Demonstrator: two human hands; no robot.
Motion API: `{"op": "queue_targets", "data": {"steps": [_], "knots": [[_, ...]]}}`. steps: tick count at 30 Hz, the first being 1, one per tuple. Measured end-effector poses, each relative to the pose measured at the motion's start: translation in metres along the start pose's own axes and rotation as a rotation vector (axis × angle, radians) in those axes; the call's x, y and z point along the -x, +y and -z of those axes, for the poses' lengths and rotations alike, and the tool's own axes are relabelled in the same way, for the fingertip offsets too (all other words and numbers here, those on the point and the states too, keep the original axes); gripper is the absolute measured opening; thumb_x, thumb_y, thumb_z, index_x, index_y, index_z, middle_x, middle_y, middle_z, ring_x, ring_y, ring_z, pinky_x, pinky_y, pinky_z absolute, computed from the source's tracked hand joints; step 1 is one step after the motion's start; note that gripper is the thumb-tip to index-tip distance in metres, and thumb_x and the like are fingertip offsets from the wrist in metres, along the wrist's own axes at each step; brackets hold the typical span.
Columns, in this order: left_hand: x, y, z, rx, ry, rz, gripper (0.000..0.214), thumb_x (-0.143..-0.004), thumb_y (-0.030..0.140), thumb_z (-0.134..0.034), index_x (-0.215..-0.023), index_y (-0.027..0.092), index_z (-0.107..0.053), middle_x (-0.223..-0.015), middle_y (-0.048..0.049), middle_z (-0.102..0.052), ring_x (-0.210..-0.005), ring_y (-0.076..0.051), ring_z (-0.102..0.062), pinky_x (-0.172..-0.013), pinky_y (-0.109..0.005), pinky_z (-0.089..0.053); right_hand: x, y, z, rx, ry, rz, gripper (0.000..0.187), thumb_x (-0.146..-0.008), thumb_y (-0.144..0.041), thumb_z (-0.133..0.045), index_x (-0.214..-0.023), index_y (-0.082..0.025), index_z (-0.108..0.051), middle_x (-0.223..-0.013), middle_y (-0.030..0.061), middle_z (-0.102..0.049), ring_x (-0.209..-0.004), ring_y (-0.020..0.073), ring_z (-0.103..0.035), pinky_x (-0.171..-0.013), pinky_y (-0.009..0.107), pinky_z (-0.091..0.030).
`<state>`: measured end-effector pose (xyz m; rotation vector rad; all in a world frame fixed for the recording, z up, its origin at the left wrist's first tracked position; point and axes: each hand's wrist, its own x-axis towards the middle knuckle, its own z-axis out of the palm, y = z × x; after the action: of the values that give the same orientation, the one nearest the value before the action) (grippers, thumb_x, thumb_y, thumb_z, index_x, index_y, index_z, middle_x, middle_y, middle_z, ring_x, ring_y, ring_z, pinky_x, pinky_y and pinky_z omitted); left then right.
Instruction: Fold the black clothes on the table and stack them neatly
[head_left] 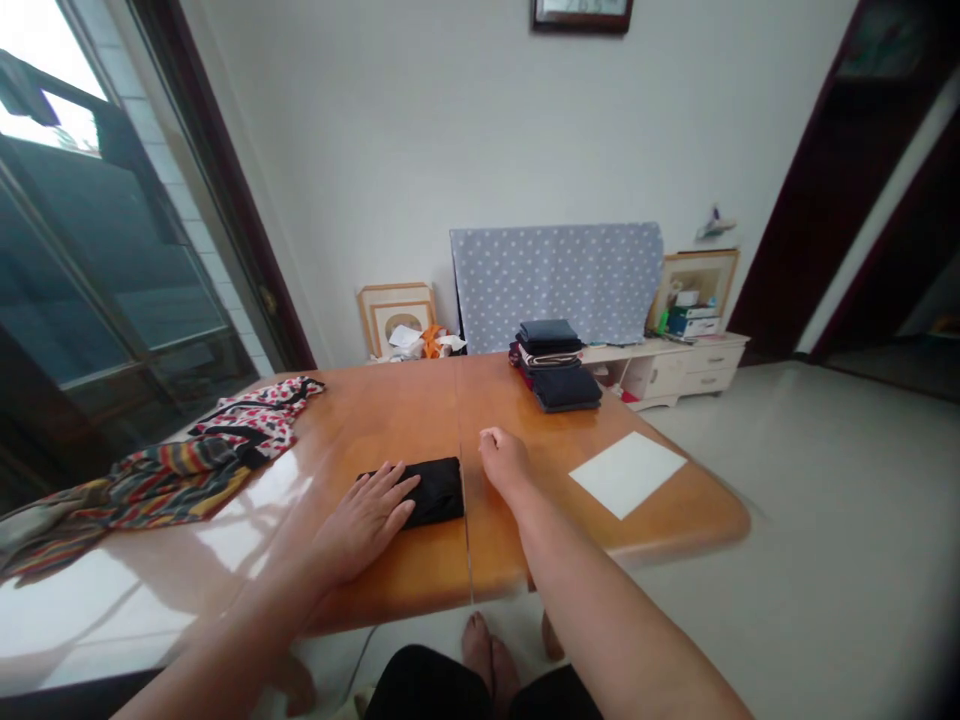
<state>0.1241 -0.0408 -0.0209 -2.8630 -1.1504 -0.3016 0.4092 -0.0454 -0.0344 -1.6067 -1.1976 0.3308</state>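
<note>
My left hand [367, 522] lies flat with its fingers spread on a folded black garment [436, 492], covering the garment's left end. My right hand [504, 462] is curled into a loose fist just right of that garment, holding nothing. Both rest near the seam of an orange wooden table [390, 420]. A stack of folded dark clothes [559, 372] sits at the table's far edge. A white square sheet [626, 474] lies to the right of my right hand. Crumpled patterned fabrics [225, 460] lie at the table's left side.
Behind the table stand a low cream cabinet [675, 365] with papers and boxes, a grey polka-dot cloth [555, 280], and a leaning picture frame [395, 318]. A glass door [112, 250] is on the left. A tiled floor [825, 520] lies to the right.
</note>
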Motion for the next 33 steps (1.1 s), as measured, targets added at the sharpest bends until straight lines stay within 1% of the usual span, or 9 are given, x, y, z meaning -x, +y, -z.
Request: {"op": "queue_targets", "data": {"steps": [4,6,8,12,15,21,27,31,33], "knots": [[-0.009,0.003,0.013,-0.029,-0.068,-0.010,0.054,-0.104,0.053,-0.028,-0.150,0.032,-0.047,-0.160,-0.0034,-0.041,-0.151,-0.025,-0.029,-0.121,-0.050,-0.024,0.002,0.004,0.004,0.071,-0.023,0.039,0.028,-0.095,-0.032,-0.047,-0.094,-0.025,-0.074,-0.090,0.0035,-0.075,-0.088,0.0177,-0.066,-0.076,0.024,-0.044],[-0.019,0.014,0.021,-0.040,-0.047,0.033,0.055,-0.104,0.053,-0.025,-0.148,0.031,-0.050,-0.157,-0.0033,-0.045,-0.150,-0.024,-0.032,-0.121,-0.050,-0.022,0.002,0.003,0.006,0.086,-0.019,0.047,0.028,-0.096,-0.030,-0.046,-0.095,-0.025,-0.074,-0.092,0.0037,-0.076,-0.090,0.0179,-0.066,-0.077,0.024,-0.043],[-0.030,0.028,0.025,-0.049,-0.006,0.079,0.057,-0.105,0.053,-0.021,-0.149,0.030,-0.047,-0.158,-0.0031,-0.044,-0.150,-0.023,-0.031,-0.122,-0.051,-0.020,0.001,0.001,0.008,0.095,-0.020,0.062,0.029,-0.097,-0.030,-0.045,-0.096,-0.025,-0.073,-0.095,0.0041,-0.076,-0.091,0.0180,-0.066,-0.077,0.024,-0.042],[-0.046,0.055,0.012,-0.073,-0.043,0.111,0.061,-0.103,0.059,-0.023,-0.156,0.032,-0.035,-0.163,-0.0026,-0.033,-0.152,-0.026,-0.025,-0.120,-0.055,-0.022,0.002,-0.003,0.011,0.112,-0.031,0.090,0.030,-0.098,-0.031,-0.044,-0.096,-0.024,-0.073,-0.097,0.0053,-0.076,-0.092,0.0183,-0.066,-0.075,0.025,-0.040],[-0.047,0.065,-0.002,-0.120,-0.062,0.116,0.064,-0.101,0.062,-0.025,-0.157,0.031,-0.033,-0.164,-0.0043,-0.030,-0.152,-0.030,-0.026,-0.118,-0.055,-0.024,0.003,-0.004,0.014,0.117,-0.038,0.087,0.031,-0.098,-0.030,-0.043,-0.096,-0.023,-0.073,-0.097,0.0057,-0.076,-0.091,0.0183,-0.066,-0.075,0.025,-0.040],[-0.044,0.062,-0.009,-0.156,-0.028,0.075,0.063,-0.102,0.059,-0.027,-0.157,0.029,-0.034,-0.164,-0.0052,-0.031,-0.151,-0.029,-0.028,-0.118,-0.054,-0.026,0.005,-0.007,0.017,0.113,-0.087,0.080,0.031,-0.099,-0.032,-0.043,-0.094,-0.024,-0.072,-0.096,0.0046,-0.076,-0.090,0.0177,-0.065,-0.073,0.024,-0.038],[-0.041,0.060,-0.006,-0.113,0.038,0.054,0.059,-0.101,0.056,-0.034,-0.155,0.031,-0.038,-0.161,-0.0048,-0.038,-0.149,-0.029,-0.033,-0.119,-0.052,-0.027,0.007,-0.010,0.019,0.138,-0.154,0.108,0.031,-0.099,-0.034,-0.044,-0.092,-0.023,-0.072,-0.094,0.0053,-0.076,-0.086,0.0179,-0.064,-0.069,0.025,-0.036],[-0.024,0.053,0.001,-0.069,0.023,-0.012,0.068,-0.096,0.057,-0.047,-0.156,0.029,-0.033,-0.162,-0.0071,-0.036,-0.149,-0.029,-0.033,-0.121,-0.054,-0.025,0.007,-0.009,0.018,0.145,-0.150,0.100,0.032,-0.099,-0.034,-0.043,-0.092,-0.022,-0.072,-0.091,0.0052,-0.075,-0.083,0.0171,-0.063,-0.066,0.025,-0.034],[-0.013,0.045,0.002,-0.067,0.051,-0.027,0.069,-0.093,0.053,-0.053,-0.155,0.028,-0.034,-0.161,-0.0083,-0.038,-0.148,-0.030,-0.034,-0.122,-0.056,-0.022,0.006,-0.007,0.016,0.139,-0.144,0.100,0.033,-0.099,-0.034,-0.042,-0.090,-0.023,-0.072,-0.090,0.0053,-0.075,-0.082,0.0173,-0.063,-0.066,0.025,-0.034]]}}
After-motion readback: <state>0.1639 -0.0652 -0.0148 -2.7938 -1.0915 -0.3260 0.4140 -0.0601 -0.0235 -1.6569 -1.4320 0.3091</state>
